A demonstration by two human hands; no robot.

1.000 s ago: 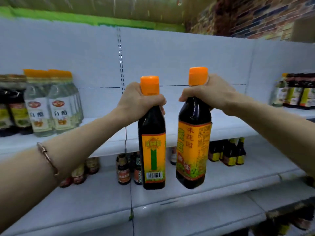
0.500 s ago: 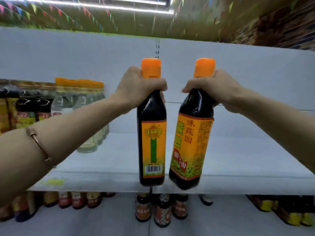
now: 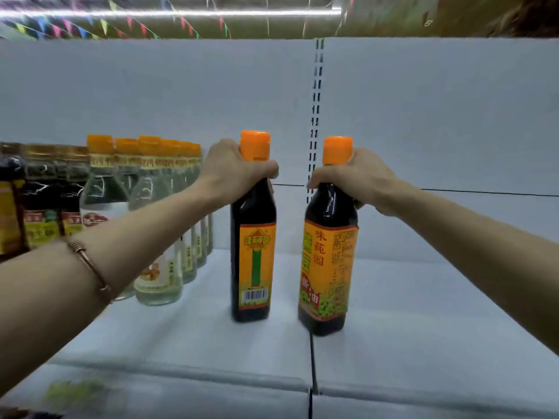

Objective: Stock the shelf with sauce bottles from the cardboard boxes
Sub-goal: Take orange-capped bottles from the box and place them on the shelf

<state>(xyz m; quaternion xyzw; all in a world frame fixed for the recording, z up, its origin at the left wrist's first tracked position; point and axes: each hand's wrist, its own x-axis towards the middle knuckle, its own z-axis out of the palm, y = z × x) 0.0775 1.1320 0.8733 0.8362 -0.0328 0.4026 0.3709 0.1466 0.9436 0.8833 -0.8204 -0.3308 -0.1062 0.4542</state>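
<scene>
Retail shop, grocery aisle. White metal gondola shelf (image 3: pixel 423 297) running across view, slotted upright strip (image 3: pixel 316 116) showing in white back panel (image 3: pixel 151 101). Rows of identical clear bottles (image 3: pixel 157 237) with orange caps and matching labels standing in facing lines at left, dark sauce bottles (image 3: pixel 42 213) sitting beside them. Coloured pennant bunting (image 3: pixel 106 25) hanging under ceiling, fluorescent tube light (image 3: pixel 181 13) glowing above.

Bright ceiling strip light (image 3: pixel 169 13) overhead; edges blurred and bowed by wide-angle lens.
</scene>
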